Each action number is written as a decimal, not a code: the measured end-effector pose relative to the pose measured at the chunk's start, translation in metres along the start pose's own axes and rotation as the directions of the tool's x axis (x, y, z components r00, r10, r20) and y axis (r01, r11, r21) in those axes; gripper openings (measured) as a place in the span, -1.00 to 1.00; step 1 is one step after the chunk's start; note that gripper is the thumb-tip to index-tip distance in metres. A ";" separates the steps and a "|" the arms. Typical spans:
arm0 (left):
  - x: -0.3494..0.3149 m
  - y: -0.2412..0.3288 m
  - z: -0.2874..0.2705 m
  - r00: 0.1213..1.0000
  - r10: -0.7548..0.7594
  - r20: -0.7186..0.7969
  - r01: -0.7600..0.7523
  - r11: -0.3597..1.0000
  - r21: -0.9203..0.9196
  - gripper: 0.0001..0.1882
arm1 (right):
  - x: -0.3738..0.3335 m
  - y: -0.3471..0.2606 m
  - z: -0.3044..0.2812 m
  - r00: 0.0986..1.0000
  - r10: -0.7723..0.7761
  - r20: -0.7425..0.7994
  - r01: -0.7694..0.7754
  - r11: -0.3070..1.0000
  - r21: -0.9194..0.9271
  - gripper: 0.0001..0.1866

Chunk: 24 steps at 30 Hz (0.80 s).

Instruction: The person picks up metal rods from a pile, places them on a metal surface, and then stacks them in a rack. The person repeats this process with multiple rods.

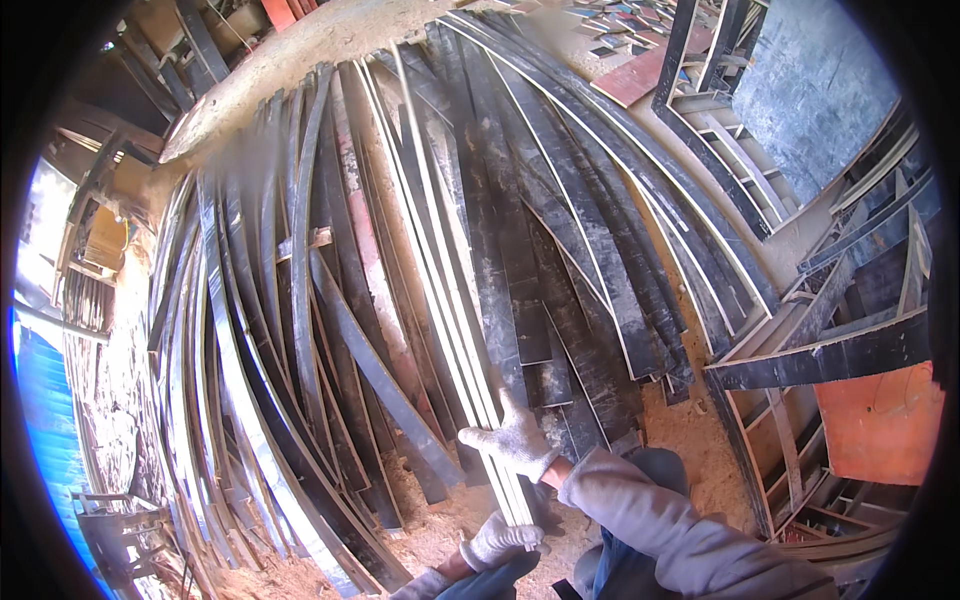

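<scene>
Several long, narrow plywood strips (445,290) with pale edges lie together as a bundle, running from close to my body far up the view. My left hand (498,541), in a light glove, is closed round the near end of these strips. A little farther along, my right hand (515,447), also gloved, grips the same bundle, its thumb laid across the pale edges. The fingers on the far side of the bundle are hidden. Beneath and beside the bundle spread many more dark-faced plywood strips (395,380).
Frames of dark boards stand at the right, one carrying an orange panel (882,425). Behind them leans a large blue-grey sheet (815,100). Small offcuts (625,25) are scattered at the far right. Sawdust covers the ground (700,440). Blue sheeting (48,420) shows at the left edge.
</scene>
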State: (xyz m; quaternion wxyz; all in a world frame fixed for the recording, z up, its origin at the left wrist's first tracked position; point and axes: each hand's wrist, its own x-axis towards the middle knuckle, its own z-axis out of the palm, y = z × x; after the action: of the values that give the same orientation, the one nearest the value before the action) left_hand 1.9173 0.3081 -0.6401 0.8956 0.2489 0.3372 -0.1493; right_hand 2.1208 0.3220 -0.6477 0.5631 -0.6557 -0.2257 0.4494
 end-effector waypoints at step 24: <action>0.008 0.035 -0.028 0.937 0.232 -0.262 -0.238 0.971 0.008 -0.38 | 0.024 0.023 -0.029 0.831 -0.454 -0.321 0.221 0.800 -0.558 -0.39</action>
State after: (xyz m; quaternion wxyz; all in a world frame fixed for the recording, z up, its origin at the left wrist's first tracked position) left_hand 1.9237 0.3521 -0.6515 0.8575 0.2943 0.4220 -0.0032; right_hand 2.1522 0.3193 -0.6781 0.4830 -0.8095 -0.3170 0.1049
